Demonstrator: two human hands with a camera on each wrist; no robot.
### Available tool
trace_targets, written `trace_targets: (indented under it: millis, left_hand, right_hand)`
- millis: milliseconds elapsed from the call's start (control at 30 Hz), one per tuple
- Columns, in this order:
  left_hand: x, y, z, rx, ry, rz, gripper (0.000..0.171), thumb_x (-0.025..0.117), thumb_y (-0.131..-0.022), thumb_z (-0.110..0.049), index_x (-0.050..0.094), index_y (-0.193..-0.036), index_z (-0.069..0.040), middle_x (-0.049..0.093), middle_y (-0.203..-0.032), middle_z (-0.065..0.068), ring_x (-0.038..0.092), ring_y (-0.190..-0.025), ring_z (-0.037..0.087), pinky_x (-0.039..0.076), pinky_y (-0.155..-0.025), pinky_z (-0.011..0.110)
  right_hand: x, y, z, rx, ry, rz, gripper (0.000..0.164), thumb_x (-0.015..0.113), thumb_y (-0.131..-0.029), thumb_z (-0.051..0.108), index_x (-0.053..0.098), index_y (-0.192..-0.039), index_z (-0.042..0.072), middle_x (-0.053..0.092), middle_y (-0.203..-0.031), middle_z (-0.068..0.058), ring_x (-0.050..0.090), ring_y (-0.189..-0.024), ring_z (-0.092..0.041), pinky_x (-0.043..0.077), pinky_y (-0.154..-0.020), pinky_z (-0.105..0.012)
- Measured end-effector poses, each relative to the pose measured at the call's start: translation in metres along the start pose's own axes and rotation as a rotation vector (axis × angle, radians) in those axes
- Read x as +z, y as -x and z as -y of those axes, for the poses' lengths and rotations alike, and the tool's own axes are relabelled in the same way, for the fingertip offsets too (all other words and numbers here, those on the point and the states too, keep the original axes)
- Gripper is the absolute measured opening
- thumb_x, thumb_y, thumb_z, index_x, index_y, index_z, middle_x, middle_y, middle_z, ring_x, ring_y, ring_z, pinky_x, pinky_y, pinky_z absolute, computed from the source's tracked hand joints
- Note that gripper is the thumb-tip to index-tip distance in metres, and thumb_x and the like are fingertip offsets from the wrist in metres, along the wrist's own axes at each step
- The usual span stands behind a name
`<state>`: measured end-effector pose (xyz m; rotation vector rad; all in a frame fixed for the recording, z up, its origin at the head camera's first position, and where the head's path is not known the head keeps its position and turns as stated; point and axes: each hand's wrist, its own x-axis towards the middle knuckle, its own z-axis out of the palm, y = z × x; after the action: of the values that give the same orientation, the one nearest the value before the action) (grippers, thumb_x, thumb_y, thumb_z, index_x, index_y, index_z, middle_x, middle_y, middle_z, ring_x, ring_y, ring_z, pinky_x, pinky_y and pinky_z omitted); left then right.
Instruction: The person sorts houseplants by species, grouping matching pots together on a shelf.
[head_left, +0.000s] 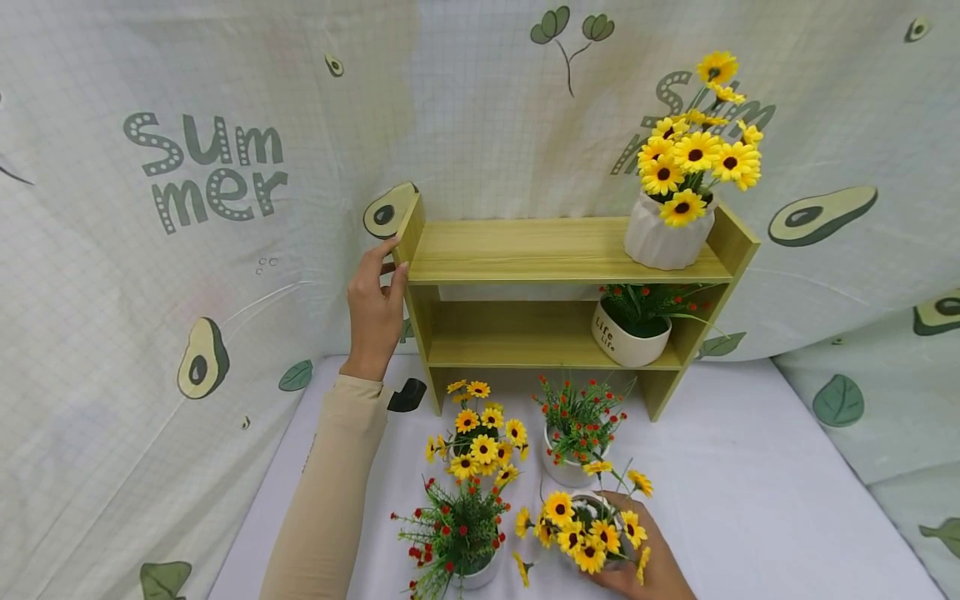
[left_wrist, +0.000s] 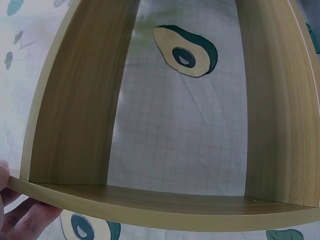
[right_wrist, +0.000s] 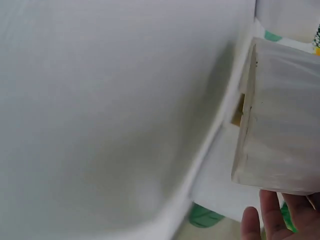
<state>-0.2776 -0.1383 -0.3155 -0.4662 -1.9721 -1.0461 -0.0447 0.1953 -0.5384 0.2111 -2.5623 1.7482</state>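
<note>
My left hand [head_left: 375,293] holds the left side board of a two-tier wooden shelf [head_left: 517,250], thumb near its front edge; in the left wrist view its fingers [left_wrist: 35,220] lie along the board's outer side. Low at the front, my right hand [head_left: 647,550] grips a white pot of yellow sunflowers [head_left: 588,533] from its right side. The right wrist view shows the smooth pale wall of that pot [right_wrist: 285,120] up close, with fingertips [right_wrist: 270,210] under its edge, apart from the white tabletop. The blooms hide most of the pot in the head view.
On the top tier stands a ribbed white pot [head_left: 660,237] of sunflowers; below it, a "Life" pot [head_left: 630,342] with red-flowered greenery. Before the shelf are another sunflower plant [head_left: 480,446] and two red-flowered plants [head_left: 573,425]. A black object [head_left: 407,396] lies by the shelf's left foot.
</note>
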Motion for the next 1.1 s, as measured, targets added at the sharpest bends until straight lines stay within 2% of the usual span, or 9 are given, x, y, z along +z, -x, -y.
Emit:
trace_targets:
  millis: [100, 267, 333, 367, 533, 700, 800, 933, 1100]
  left_hand:
    - [0.0, 0.0, -0.001, 0.001, -0.007, 0.001, 0.038, 0.058, -0.092, -0.015, 0.053, -0.13, -0.018, 0.057, -0.12, 0.0, 0.06, -0.095, 0.019, 0.048, -0.059, 0.027]
    - [0.0, -0.001, -0.001, 0.007, -0.004, -0.003, 0.038, 0.058, -0.092, -0.014, 0.054, -0.129, -0.017, 0.058, -0.12, 0.0, 0.06, -0.095, 0.019, 0.048, -0.058, 0.026]
    - [0.0, -0.002, -0.002, 0.007, 0.002, -0.004, 0.038, 0.058, -0.091, -0.013, 0.054, -0.129, -0.017, 0.058, -0.12, 0.0, 0.061, -0.094, 0.019, 0.048, -0.058, 0.026]
    - [-0.001, -0.002, -0.002, 0.008, 0.004, -0.003, 0.038, 0.058, -0.091, -0.013, 0.054, -0.129, -0.017, 0.058, -0.12, 0.0, 0.06, -0.094, 0.02, 0.048, -0.058, 0.027]
    - [-0.002, -0.002, -0.003, 0.009, 0.002, 0.005, 0.038, 0.058, -0.092, -0.013, 0.053, -0.13, -0.016, 0.057, -0.12, 0.001, 0.06, -0.095, 0.019, 0.049, -0.058, 0.029]
    - [-0.001, -0.003, -0.003, 0.016, 0.0, 0.006, 0.037, 0.057, -0.092, -0.015, 0.053, -0.13, -0.015, 0.057, -0.12, 0.003, 0.06, -0.095, 0.018, 0.049, -0.058, 0.028]
    - [-0.001, -0.002, -0.001, 0.012, 0.006, 0.001, 0.037, 0.057, -0.092, -0.015, 0.054, -0.129, -0.015, 0.058, -0.12, 0.002, 0.061, -0.094, 0.018, 0.049, -0.057, 0.027]
    - [0.0, -0.001, 0.0, 0.001, 0.021, -0.006, 0.036, 0.057, -0.093, -0.016, 0.055, -0.128, -0.017, 0.058, -0.119, 0.0, 0.061, -0.094, 0.019, 0.048, -0.057, 0.027]
    - [0.0, -0.001, -0.001, -0.005, 0.022, -0.001, 0.036, 0.057, -0.093, -0.017, 0.054, -0.129, -0.018, 0.058, -0.118, 0.001, 0.061, -0.094, 0.019, 0.048, -0.058, 0.028]
  right_hand:
    - [-0.007, 0.002, 0.011, -0.022, 0.043, 0.003, 0.086, 0.086, -0.062, 0.02, 0.042, -0.136, 0.024, 0.047, -0.129, 0.006, 0.045, -0.115, -0.008, 0.039, -0.09, -0.024]
    - [-0.018, 0.002, 0.028, -0.334, 0.072, -0.008, 0.059, 0.063, -0.085, 0.014, 0.039, -0.139, 0.009, 0.047, -0.132, -0.008, 0.045, -0.117, -0.017, 0.038, -0.09, -0.026]
    - [-0.022, 0.001, 0.035, -0.46, 0.06, -0.026, 0.056, 0.061, -0.086, 0.011, 0.04, -0.137, 0.001, 0.047, -0.13, -0.015, 0.045, -0.115, -0.02, 0.036, -0.091, -0.023]
    - [-0.024, 0.0, 0.039, -0.487, 0.072, -0.041, 0.057, 0.063, -0.085, 0.012, 0.041, -0.136, 0.0, 0.047, -0.128, -0.015, 0.044, -0.115, -0.02, 0.034, -0.091, -0.021]
    - [-0.039, -0.005, 0.064, -0.507, 0.084, -0.06, 0.077, 0.078, -0.063, -0.004, 0.043, -0.131, -0.003, 0.046, -0.122, -0.014, 0.043, -0.11, -0.014, 0.031, -0.089, -0.016]
    - [-0.051, -0.016, 0.104, -0.505, 0.162, -0.101, 0.081, 0.084, -0.057, -0.003, 0.047, -0.129, -0.001, 0.047, -0.12, -0.01, 0.041, -0.11, -0.012, 0.029, -0.09, -0.016]
    - [-0.055, -0.026, 0.129, -0.547, 0.177, -0.133, 0.081, 0.085, -0.054, -0.004, 0.048, -0.126, -0.003, 0.049, -0.118, -0.013, 0.042, -0.11, -0.014, 0.029, -0.091, -0.018]
    - [-0.062, -0.041, 0.154, -0.615, 0.152, -0.144, 0.08, 0.085, -0.054, -0.004, 0.046, -0.125, -0.007, 0.046, -0.119, -0.017, 0.04, -0.111, -0.016, 0.029, -0.094, -0.019]
    - [-0.068, -0.063, 0.175, -0.746, 0.119, -0.169, 0.075, 0.084, -0.068, 0.021, 0.045, -0.123, -0.013, 0.044, -0.12, -0.025, 0.038, -0.116, -0.023, 0.028, -0.099, -0.024]
